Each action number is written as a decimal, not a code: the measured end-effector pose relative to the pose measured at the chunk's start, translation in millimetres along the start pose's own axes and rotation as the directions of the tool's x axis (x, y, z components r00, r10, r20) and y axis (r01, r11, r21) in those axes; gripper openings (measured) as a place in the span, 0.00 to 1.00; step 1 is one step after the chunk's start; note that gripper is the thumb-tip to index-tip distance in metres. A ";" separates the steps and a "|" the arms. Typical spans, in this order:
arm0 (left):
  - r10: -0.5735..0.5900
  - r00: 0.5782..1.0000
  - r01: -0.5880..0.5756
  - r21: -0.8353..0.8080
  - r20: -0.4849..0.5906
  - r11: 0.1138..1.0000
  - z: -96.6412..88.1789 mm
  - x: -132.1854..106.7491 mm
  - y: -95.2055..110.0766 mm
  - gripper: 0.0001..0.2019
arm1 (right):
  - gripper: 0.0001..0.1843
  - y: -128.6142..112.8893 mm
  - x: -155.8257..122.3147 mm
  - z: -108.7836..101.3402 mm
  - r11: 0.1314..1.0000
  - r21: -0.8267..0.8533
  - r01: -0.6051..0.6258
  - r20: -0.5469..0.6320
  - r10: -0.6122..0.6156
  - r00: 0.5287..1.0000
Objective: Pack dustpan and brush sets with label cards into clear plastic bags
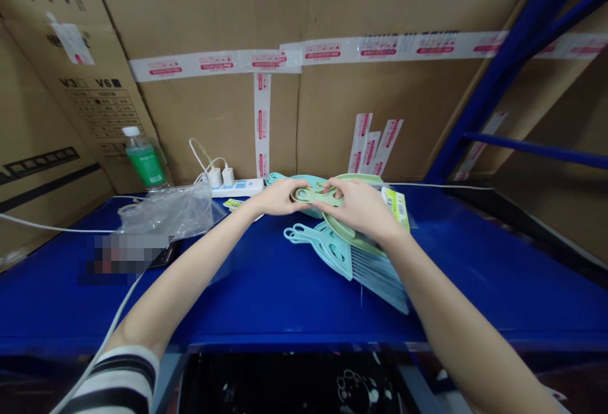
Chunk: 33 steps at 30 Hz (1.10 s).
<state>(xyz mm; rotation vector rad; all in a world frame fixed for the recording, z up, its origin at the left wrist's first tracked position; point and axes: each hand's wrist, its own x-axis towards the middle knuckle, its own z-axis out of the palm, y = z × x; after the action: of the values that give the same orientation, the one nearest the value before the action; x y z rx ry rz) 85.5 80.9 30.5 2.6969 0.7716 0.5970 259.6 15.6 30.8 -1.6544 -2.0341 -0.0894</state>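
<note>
My left hand and my right hand meet over a pile of small plastic dustpans and brushes on the blue table. Both hands pinch the looped handle of a pale green brush that lies on a pale green dustpan. A light blue brush with long bristles lies just in front, its handle pointing left. Another light blue piece shows behind my left hand. A yellow-green barcode label sits beside my right wrist.
Crumpled clear plastic bags lie at the left. A green bottle and a white power strip with chargers stand at the back. Taped cardboard boxes wall the rear. A blue rack frame rises at the right.
</note>
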 end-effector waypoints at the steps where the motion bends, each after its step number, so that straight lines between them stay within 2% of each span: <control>1: -0.002 1.000 0.002 0.016 0.001 1.000 -0.5 0.8 0.0 0.13 | 0.17 0.2 0.1 1.3 1.000 -0.017 0.009 -0.014 -0.010 1.000; 4: -0.001 1.000 0.001 0.047 0.002 0.999 -1.5 3.7 -0.6 0.14 | 0.17 2.2 0.8 5.4 0.998 -0.045 0.037 -0.053 -0.039 0.998; 8: 0.010 1.000 -0.011 0.088 0.002 0.996 -2.3 7.9 -2.0 0.14 | 0.15 6.8 2.6 9.4 0.999 -0.045 -0.001 -0.086 -0.002 0.996; 10: 0.013 1.000 -0.014 0.104 0.008 0.994 -3.3 9.9 -3.3 0.13 | 0.15 10.8 4.7 11.3 1.000 -0.011 0.001 -0.099 -0.002 0.995; 13: 0.004 1.000 -0.004 0.118 0.005 0.993 -5.1 12.5 -8.3 0.14 | 0.15 19.4 10.1 15.2 0.993 0.098 0.066 -0.095 -0.057 0.994; 17: -0.021 1.000 0.019 0.087 0.023 0.996 -5.2 12.2 -19.8 0.17 | 0.12 31.2 17.9 20.7 0.950 0.241 0.200 0.023 -0.212 0.977; 20: -0.044 0.997 0.043 0.029 0.057 0.999 -3.6 9.0 -27.5 0.16 | 0.14 37.8 20.6 24.5 0.927 0.300 0.223 0.133 -0.272 0.953; 24: -0.034 0.998 0.036 -0.029 0.061 0.999 -1.6 6.0 -31.6 0.16 | 0.20 43.6 20.9 30.0 0.915 0.320 0.245 0.178 -0.312 0.933; 27: 0.002 0.997 0.002 -0.052 0.074 0.999 -0.8 6.6 -31.4 0.17 | 0.18 43.5 20.4 32.1 0.921 0.267 0.284 0.164 -0.334 0.928; 33: 0.034 0.998 -0.028 -0.094 0.061 0.995 -6.0 6.9 -29.4 0.17 | 0.15 34.1 19.4 25.3 0.932 0.195 0.306 0.056 -0.322 0.945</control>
<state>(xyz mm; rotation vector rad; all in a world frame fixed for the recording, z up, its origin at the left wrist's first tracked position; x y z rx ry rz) 75.2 109.7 27.1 2.6326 0.6703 0.5390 280.2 50.8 8.1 -1.2301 -2.2850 0.0599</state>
